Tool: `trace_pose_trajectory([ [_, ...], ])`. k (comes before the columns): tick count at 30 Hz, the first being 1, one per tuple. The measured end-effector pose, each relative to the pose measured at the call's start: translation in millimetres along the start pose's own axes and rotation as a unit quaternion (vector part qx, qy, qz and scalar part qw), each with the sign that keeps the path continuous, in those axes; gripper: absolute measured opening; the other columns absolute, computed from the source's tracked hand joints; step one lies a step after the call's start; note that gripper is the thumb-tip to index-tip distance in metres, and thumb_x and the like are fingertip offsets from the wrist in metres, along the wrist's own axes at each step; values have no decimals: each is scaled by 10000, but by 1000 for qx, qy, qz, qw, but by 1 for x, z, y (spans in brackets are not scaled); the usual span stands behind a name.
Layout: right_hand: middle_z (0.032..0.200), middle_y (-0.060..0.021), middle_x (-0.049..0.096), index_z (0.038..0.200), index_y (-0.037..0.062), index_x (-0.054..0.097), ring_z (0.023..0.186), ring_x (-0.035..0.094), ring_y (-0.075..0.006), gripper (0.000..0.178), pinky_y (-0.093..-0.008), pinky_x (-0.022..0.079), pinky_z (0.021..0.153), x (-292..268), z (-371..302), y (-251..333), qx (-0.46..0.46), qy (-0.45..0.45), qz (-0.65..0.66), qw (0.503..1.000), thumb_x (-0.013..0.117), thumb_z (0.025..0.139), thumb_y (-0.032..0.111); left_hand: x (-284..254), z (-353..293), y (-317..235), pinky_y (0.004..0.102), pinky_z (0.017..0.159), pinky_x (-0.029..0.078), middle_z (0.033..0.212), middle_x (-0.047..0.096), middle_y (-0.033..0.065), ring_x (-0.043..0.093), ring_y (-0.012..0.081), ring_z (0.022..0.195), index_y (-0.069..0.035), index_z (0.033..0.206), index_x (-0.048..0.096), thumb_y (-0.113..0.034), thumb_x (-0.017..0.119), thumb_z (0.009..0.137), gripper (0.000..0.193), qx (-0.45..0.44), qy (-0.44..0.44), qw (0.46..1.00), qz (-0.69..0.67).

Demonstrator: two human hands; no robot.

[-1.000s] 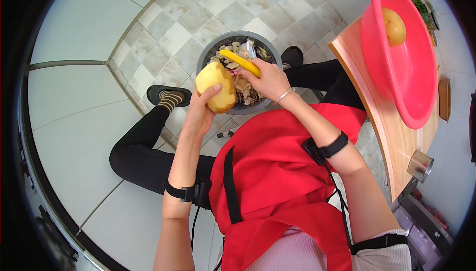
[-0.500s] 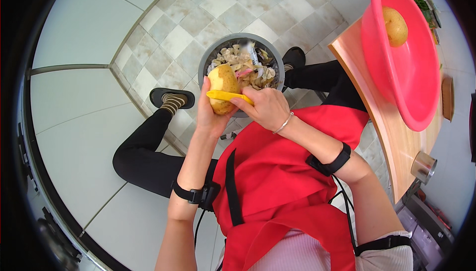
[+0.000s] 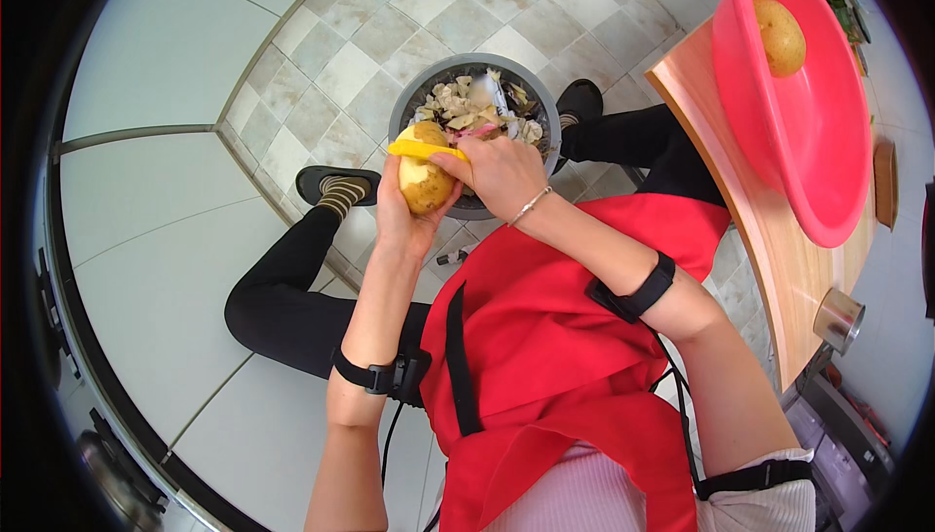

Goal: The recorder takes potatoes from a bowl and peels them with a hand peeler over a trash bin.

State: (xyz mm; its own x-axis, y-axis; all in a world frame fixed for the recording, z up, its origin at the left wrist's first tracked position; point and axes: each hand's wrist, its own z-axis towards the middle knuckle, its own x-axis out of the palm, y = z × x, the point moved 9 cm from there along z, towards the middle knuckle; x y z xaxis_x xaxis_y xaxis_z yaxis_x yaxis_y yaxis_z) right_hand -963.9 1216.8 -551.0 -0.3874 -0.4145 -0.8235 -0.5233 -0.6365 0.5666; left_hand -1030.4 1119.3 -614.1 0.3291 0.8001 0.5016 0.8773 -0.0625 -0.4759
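Observation:
My left hand (image 3: pixel 400 219) is closed around a partly peeled potato (image 3: pixel 426 189), whose pale flesh shows beside strips of brown skin. A yellow peeler (image 3: pixel 414 149) is gripped in my right hand (image 3: pixel 506 177) and lies across the potato's upper part. Whether its blade touches the skin is hidden by the peeler's body. Both hands are over the near edge of a grey bin (image 3: pixel 401 109). Inside the bin lie peelings (image 3: pixel 456 101) and other scraps.
On the right a wooden board (image 3: pixel 721 133) carries a pink basin (image 3: pixel 818 167) with a whole potato (image 3: pixel 779 37) in it. A small metal cup (image 3: pixel 838 321) is at the board's near end. White cabinet fronts (image 3: pixel 146 211) line the left. My feet flank the bin on the tiled floor.
The peeler has moved up and left along the potato, together with my right hand. The potato is turned slightly in my left hand, showing more pale flesh at its middle.

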Motion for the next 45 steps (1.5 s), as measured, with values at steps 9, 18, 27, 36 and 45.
trace_pose_trajectory([
  [9, 637, -160, 626, 682, 53, 655, 611, 633, -322, 645, -416, 491, 531, 26, 31, -33, 96, 37, -16, 995, 397, 843, 622, 3, -10, 3, 393, 786, 509, 1061, 582, 94, 607, 245, 910, -96, 1196, 470, -508, 403, 906, 509, -22, 13, 998, 51],
  [18, 697, -157, 636, 808, 79, 631, 678, 630, -342, 415, -435, 489, 589, 19, 22, -56, 101, 52, 1, 994, 548, 809, 485, -1, -6, 3, 344, 750, 534, 1088, 575, 124, 611, 282, 931, -76, 1212, 478, -515, 457, 881, 551, -22, 34, 999, 24],
  [27, 677, -192, 600, 866, 37, 575, 671, 589, -389, 200, -466, 457, 595, 9, 19, -48, 28, -21, 89, 995, 602, 799, 223, -12, 3, 4, 354, 764, 512, 1054, 588, 116, 619, 258, 888, -70, 1176, 491, -540, 407, 885, 560, -16, 11, 1000, 24],
  [36, 681, -157, 614, 887, 46, 571, 659, 587, -387, 223, -448, 467, 598, 1, 13, -39, -7, -87, 64, 994, 622, 780, 236, -1, 0, 6, 337, 802, 505, 1135, 557, 120, 593, 283, 967, -97, 1229, 475, -514, 451, 881, 544, -41, 50, 998, -12],
  [45, 615, -164, 609, 685, 68, 657, 588, 604, -348, 512, -427, 487, 568, 0, 5, -3, -2, 77, 144, 987, 496, 837, 529, -7, 0, 0, 372, 814, 488, 1113, 569, 75, 578, 210, 969, -131, 1195, 492, -548, 383, 895, 524, -22, -5, 998, 50],
])
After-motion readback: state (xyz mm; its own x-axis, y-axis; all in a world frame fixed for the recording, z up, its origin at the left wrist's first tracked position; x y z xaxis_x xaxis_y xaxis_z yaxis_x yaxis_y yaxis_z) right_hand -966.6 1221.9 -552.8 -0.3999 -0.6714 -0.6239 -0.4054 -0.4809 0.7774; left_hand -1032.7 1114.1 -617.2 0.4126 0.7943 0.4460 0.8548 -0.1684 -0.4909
